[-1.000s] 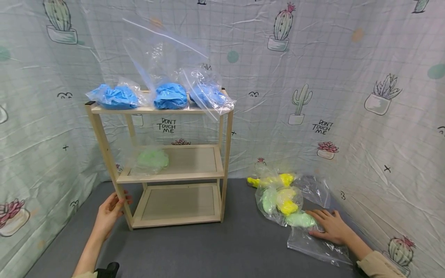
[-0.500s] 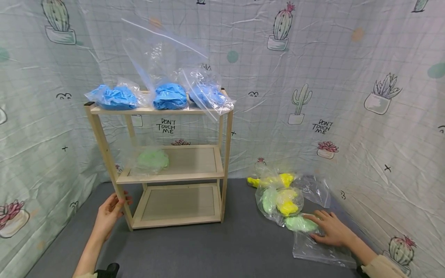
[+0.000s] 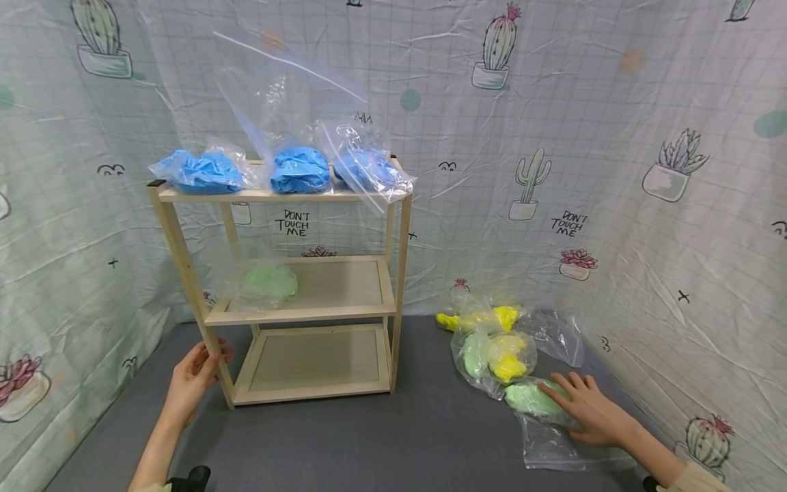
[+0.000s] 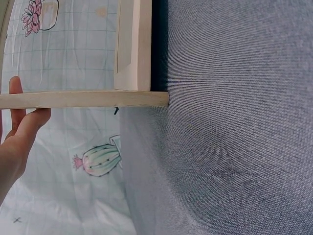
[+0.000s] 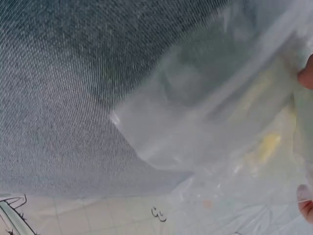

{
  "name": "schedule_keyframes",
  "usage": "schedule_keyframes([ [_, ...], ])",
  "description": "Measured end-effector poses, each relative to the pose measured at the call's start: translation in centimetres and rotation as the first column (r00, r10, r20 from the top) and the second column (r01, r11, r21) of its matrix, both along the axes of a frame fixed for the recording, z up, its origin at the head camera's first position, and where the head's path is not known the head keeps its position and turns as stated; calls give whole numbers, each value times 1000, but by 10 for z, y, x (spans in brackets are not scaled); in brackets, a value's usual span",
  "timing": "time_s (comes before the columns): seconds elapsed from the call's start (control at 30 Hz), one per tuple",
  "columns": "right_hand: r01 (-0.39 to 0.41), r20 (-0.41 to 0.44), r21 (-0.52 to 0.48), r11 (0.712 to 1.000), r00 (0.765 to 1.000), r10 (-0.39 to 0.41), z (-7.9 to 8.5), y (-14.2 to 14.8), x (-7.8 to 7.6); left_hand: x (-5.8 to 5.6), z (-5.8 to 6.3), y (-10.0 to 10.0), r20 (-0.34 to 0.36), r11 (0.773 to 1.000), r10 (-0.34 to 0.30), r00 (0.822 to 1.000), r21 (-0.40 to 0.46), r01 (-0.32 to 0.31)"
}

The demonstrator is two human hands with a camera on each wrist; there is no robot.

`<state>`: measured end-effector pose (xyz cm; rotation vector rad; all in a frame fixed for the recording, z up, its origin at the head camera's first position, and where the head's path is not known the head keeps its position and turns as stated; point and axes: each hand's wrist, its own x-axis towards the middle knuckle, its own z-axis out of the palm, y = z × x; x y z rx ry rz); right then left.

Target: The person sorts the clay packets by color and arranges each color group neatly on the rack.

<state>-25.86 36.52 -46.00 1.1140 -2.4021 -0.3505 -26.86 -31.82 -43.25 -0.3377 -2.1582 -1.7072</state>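
Observation:
My left hand (image 3: pixel 190 379) grips the front left post (image 3: pixel 189 273) of a small wooden shelf rack (image 3: pixel 301 314), low down. In the left wrist view, its thumb and fingers lie on opposite sides of that post (image 4: pixel 83 99). At the right, my right hand (image 3: pixel 593 410) rests with spread fingers on a clear zip bag of light green material (image 3: pixel 527 398). The clear plastic of a bag (image 5: pixel 190 117) fills much of the right wrist view, where only two fingertips (image 5: pixel 307 73) show at the edge.
Three bags of blue material (image 3: pixel 300 169) lie on the rack's top shelf. A bag of green material (image 3: pixel 267 281) sits at the left of the middle shelf. Several bags with yellow material (image 3: pixel 507 359) and green material (image 3: pixel 475 355) are heaped on the grey tabletop (image 3: pixel 406 437) before the patterned curtain (image 3: pixel 467 225).
My right hand has shifted slightly right and toward me over the green bag. The bag's empty flap has slid slightly right. My left hand stays on the post.

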Motion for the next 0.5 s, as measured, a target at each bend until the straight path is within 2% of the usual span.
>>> schedule_keyframes([
  [0.17, -37, -65, 9, 999, 997, 38, 10, -1, 5, -1, -1, 0, 2, 1000, -20, 1000, 11, 20],
  [0.5, -62, -113, -91, 994, 992, 51, 25, -10, 17, -2, -1, -2, -17, 1000, -25, 1000, 17, 26],
])
